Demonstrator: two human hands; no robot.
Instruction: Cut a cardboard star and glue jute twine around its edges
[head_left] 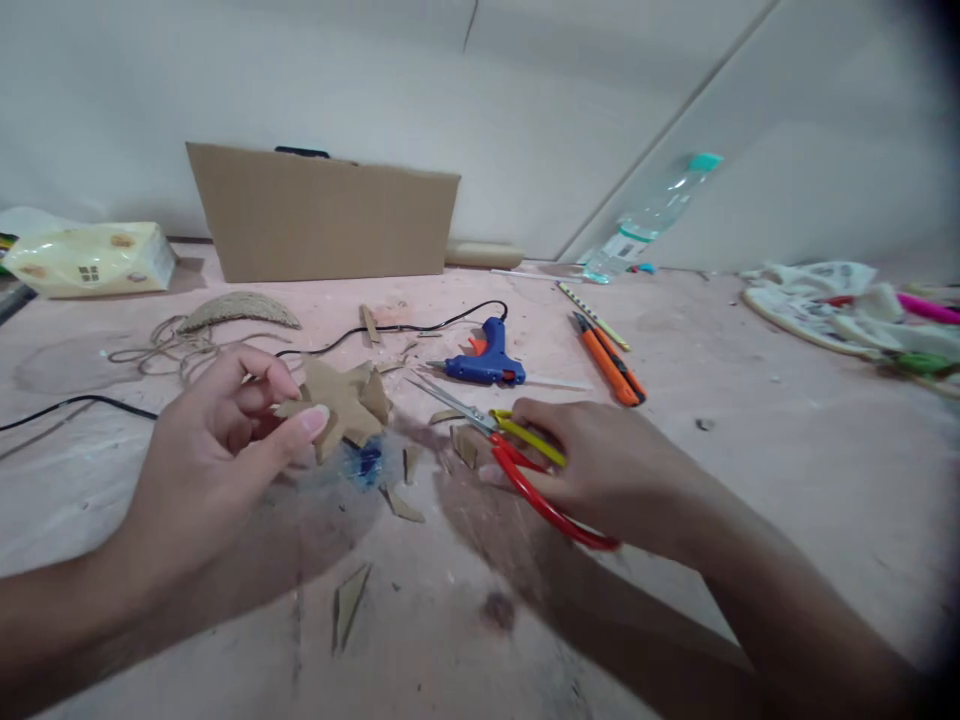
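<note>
My left hand [217, 450] pinches a brown cardboard cut-out [346, 403] with pointed lobes, held just above the pinkish table [750, 450]. Under the cut-out lies a small blue and clear object [365, 464]. My right hand [607, 470] rests on the table and grips scissors [510, 450] with red and yellow handles, blades pointing left and back toward the cut-out. Small cardboard offcuts [401, 503] lie between the two hands.
A blue glue gun [486, 362] with a black cord lies behind the scissors. An orange utility knife [611, 365] and a pencil [592, 315] are to its right. A cardboard sheet [322, 212] leans on the wall. A plastic bottle [649, 220], tissue pack [90, 258], twine [172, 345] and cloth [847, 305] ring the table.
</note>
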